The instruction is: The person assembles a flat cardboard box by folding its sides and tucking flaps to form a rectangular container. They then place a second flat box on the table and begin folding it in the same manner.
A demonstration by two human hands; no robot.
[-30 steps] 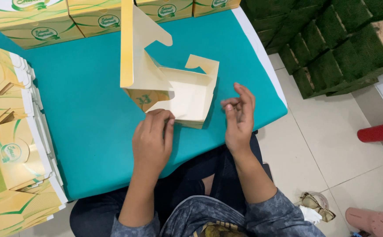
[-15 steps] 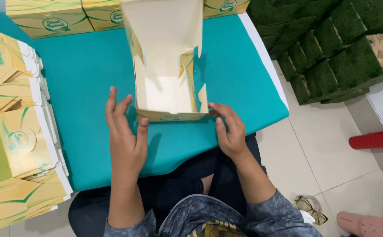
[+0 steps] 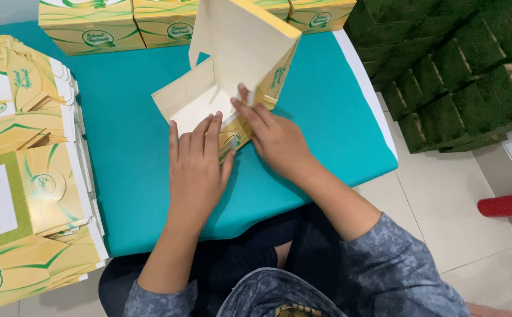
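Your left hand (image 3: 196, 170) lies flat, fingers stretched and together, pressing down on the near panel of the half-folded yellow carton (image 3: 232, 76), which sits on the teal desk (image 3: 127, 152) toward its far right corner. Your right hand (image 3: 273, 138) is also spread open, its fingertips pushing into the inside fold of the carton beside the left fingers; neither hand grips anything. The carton's tall flap stands upright. Flat unfolded cartons (image 3: 21, 164) are stacked along the desk's left edge, and finished boxes (image 3: 115, 26) line the far edge.
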